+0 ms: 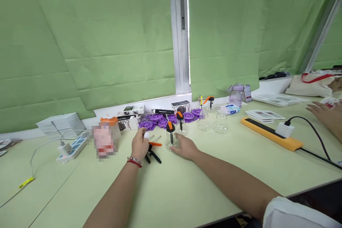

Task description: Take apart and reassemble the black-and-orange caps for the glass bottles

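Note:
My right hand [187, 146] is around the lower side of a small clear glass jar [168, 143], its thumb at the front. The jar stands upright on the table and has a black and orange pour lid [170, 127]. My left hand [140, 145] is closed, and a small white rounded piece [146, 135] shows at its fingers; the rest of it is hidden. Beside that hand lie loose black spout-like parts [154, 155] and an orange lever [155, 144]. A second lidded jar [181, 124] stands just behind the one I hold.
Two lidless glass jars [220, 124] stand to the right, another lidded jar [211, 105] behind them. Purple plastic discs [157, 121] and boxes [130, 124] line the wall. Power strips lie left [73, 149] and right [272, 134]. Another person's hand [324, 112] is at far right.

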Tool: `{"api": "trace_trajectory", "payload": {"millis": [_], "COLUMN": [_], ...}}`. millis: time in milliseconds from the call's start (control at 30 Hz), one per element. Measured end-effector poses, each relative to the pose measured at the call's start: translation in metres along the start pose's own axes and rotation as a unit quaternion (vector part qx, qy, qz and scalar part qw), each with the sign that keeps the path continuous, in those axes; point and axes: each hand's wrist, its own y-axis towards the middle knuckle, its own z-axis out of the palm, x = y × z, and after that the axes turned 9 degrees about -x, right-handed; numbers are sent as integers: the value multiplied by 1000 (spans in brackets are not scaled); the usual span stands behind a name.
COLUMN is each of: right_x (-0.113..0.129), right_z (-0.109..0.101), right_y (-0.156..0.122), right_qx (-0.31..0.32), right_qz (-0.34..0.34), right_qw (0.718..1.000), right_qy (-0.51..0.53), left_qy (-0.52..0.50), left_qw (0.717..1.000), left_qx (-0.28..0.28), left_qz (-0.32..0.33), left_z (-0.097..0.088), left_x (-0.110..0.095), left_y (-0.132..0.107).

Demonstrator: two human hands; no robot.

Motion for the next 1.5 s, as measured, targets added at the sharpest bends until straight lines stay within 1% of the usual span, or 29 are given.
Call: {"api": "trace_trajectory", "payload": {"millis": [33,67,133,200,233,300,367,400,467,567,633,700,767,800,900,933,1000,1033,1100,1200,1267,1333,1400,1500], "right_x": [0,0,1,2,2,1,-2,-4,-6,-9,-14,-24,-41,-52,-82,-90,-102,-105,-110,-115,-121,-128,-135,-139], "right_z": [2,4,7,11,13,17,21,22,25,27,25,20,11,5,-10,-15,-21,-23,-25,-29,-31,-34,-36,-38], "right_y": [2,5,10,17,21,30,39,42,48,48,43,39,36,36,41,43,46,47,49,51,53,55,57,58], "right_qx": [-2,-4,-10,-17,-22,-31,-38,-42,-51,-76,-109,-158,-220,-258,-384,-411,-433,-429,-399,-344,-323,-299,-270,-248], "right_qz": [-2,-7,-12,-8,-4,3,12,17,31,35,3,-61,-122,-132,-75,-49,11,44,97,137,162,187,200,210], "right_qw": [1000,1000,999,998,998,996,996,995,994,992,989,979,958,946,907,898,893,896,908,928,932,936,941,944], "right_qy": [-11,-20,-40,-58,-66,-78,-86,-89,-91,-93,-101,-117,-137,-147,-155,-149,-126,-111,-84,-51,-30,-19,-27,-55], "left_qy": [29,56,90,99,101,116,153,175,217,280,323,353,363,362,339,330,317,310,293,252,207,151,106,79], "left_qw": [1000,998,995,989,984,967,945,936,925,919,913,906,903,904,906,905,899,897,896,904,911,914,904,875], "left_qx": [-2,13,53,108,140,204,245,252,247,211,180,159,152,152,179,198,234,249,265,282,307,347,398,468], "left_qz": [-8,-7,3,23,41,95,154,175,188,183,175,170,169,170,177,183,192,196,201,200,181,149,118,92], "left_z": [-3,-5,-8,-10,-10,-10,-9,-9,-6,0,4,9,12,13,12,11,7,5,0,-4,-6,-9,-11,-14], "left_x": [8,16,30,39,41,40,36,34,29,23,21,20,20,20,19,18,15,12,6,-3,-5,-5,-4,1], "left_y": [5,9,14,14,12,8,4,2,-1,-5,-8,-12,-15,-16,-17,-16,-14,-14,-12,-10,-10,-10,-9,-8]}}
